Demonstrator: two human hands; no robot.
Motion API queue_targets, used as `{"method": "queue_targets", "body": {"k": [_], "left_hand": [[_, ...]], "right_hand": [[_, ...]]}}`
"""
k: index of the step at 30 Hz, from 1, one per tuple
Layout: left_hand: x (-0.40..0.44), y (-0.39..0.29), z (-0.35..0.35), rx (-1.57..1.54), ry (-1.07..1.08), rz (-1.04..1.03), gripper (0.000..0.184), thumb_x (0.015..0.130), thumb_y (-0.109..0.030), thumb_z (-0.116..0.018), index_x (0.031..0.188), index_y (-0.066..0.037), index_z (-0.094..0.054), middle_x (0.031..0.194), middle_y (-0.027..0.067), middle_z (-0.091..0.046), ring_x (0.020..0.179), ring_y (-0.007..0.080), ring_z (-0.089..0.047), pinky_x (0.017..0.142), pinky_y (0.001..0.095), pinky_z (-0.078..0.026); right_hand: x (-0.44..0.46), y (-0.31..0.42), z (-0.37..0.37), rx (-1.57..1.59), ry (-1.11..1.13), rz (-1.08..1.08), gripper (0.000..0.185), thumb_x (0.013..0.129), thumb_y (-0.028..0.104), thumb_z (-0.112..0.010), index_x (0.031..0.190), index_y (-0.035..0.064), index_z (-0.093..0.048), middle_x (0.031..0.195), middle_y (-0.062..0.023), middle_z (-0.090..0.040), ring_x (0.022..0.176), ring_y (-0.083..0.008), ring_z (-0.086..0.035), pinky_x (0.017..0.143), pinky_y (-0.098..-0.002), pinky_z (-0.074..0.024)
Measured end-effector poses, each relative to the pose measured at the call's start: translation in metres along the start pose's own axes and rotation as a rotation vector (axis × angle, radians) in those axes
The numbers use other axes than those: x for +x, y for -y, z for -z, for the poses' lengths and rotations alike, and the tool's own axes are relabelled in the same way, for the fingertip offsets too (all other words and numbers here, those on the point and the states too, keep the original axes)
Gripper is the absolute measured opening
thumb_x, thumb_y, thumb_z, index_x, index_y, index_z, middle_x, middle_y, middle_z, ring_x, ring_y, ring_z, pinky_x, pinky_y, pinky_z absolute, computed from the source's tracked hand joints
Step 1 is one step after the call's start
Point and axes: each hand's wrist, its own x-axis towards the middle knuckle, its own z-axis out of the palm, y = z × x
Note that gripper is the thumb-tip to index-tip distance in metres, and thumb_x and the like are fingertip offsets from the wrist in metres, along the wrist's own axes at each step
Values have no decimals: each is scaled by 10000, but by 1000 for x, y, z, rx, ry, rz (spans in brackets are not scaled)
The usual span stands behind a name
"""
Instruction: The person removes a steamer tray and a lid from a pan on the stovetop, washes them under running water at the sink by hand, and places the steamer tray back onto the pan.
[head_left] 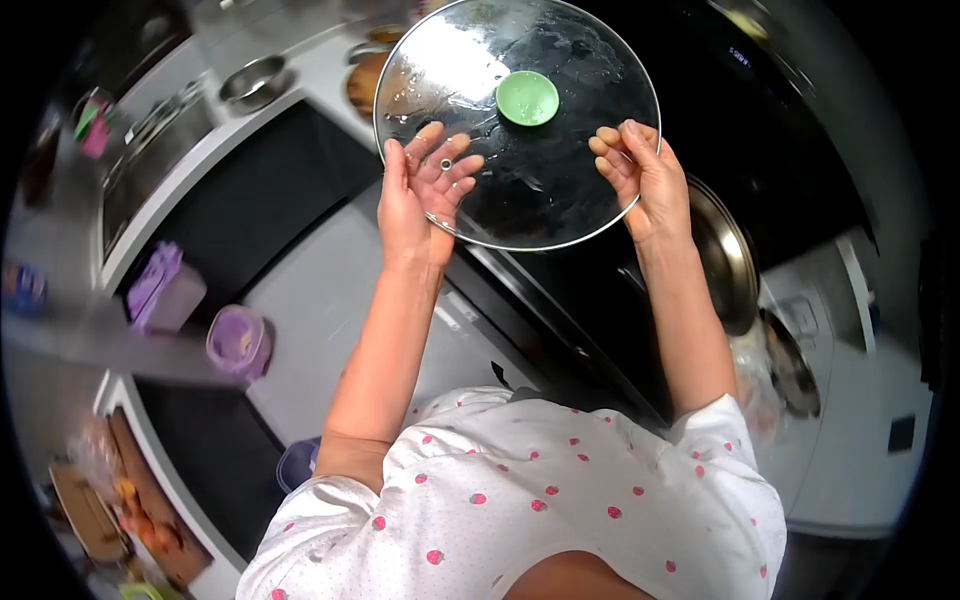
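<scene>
A large round glass lid (530, 190) with a metal rim and water drops on it is held up at the top middle. A small green round piece (527, 98) shows near its centre. My left hand (428, 190) supports the lid's lower left edge, its fingers seen through the glass. At the lower right edge, my right hand (642, 175) grips the rim between thumb and fingers. Below and right of that hand is a metal pan (728, 255), partly hidden by my forearm.
A metal bowl (256, 84) stands on the counter beside a sink (165, 150) at the upper left. Two lilac bins (240, 343) are on the floor. Another pan (790, 365) lies at the right. Fruit (150, 525) sits at the lower left.
</scene>
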Motion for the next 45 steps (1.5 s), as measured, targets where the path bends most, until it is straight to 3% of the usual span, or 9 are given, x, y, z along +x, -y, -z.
{"method": "queue_targets", "body": {"k": [6,8,11,15,19,23,30,40,45], "left_hand": [[-35,-125,65,-91,162,-197,488,864,-150,-431,1323,-116,-270,1174,149,-489,1106,321,-452,887,398,-418],[-50,-158,88,-104,137,-248,663,800,-25,-504,1343,-134,-138,1302,225,-336,1155,376,-400,874,452,-419],[-72,-199,123,-23,96,-326,737,764,13,-520,1350,-214,-134,1293,246,-334,1139,394,-413,867,472,-426],[-80,-242,169,63,-99,-457,780,745,83,-458,1372,-186,-81,1253,265,-367,1062,419,-479,819,453,-484],[-63,-278,202,137,-244,-535,719,760,84,-428,1366,-108,-92,1217,304,-386,980,404,-538,762,397,-521],[-28,-306,227,152,-390,-548,633,770,45,-446,1341,-94,-210,1215,283,-409,1027,404,-508,791,394,-494],[39,-338,283,66,-468,-728,628,802,9,-460,1354,-122,-190,1237,262,-406,1067,386,-490,827,404,-463],[111,-457,376,160,-499,-608,750,782,46,-447,1368,-233,-72,1251,285,-372,1054,407,-494,807,416,-490],[156,-521,418,143,-616,-522,732,789,56,-431,1372,-212,-79,1211,288,-413,1024,410,-513,777,404,-504]], "right_hand": [[-13,-94,-154,241,155,-114,146,878,156,-496,887,10,-494,829,-138,-596,755,-235,-617,630,-294,-514],[-23,-130,-198,304,226,-177,162,884,173,-489,893,11,-492,837,-137,-595,763,-237,-616,639,-298,-514],[-40,-184,-256,384,305,-317,173,888,189,-485,904,17,-484,844,-135,-591,778,-237,-612,668,-307,-510],[-52,-238,-319,382,378,-464,166,890,189,-481,909,24,-470,844,-130,-584,784,-234,-609,667,-303,-507],[-28,-270,-369,294,464,-584,206,889,228,-482,944,32,-453,813,-129,-587,739,-230,-617,586,-277,-509],[11,-308,-415,265,543,-658,281,889,274,-473,1001,21,-424,790,-144,-588,706,-241,-624,542,-270,-507],[37,-367,-493,340,537,-686,257,904,241,-440,998,4,-415,806,-158,-586,708,-263,-629,539,-285,-522],[79,-458,-633,234,633,-787,164,893,162,-451,992,34,-423,855,-149,-600,738,-232,-627,546,-254,-478],[112,-509,-693,139,607,-718,334,866,125,-484,1149,-13,-372,901,-151,-587,731,-206,-612,554,-248,-472]]}}
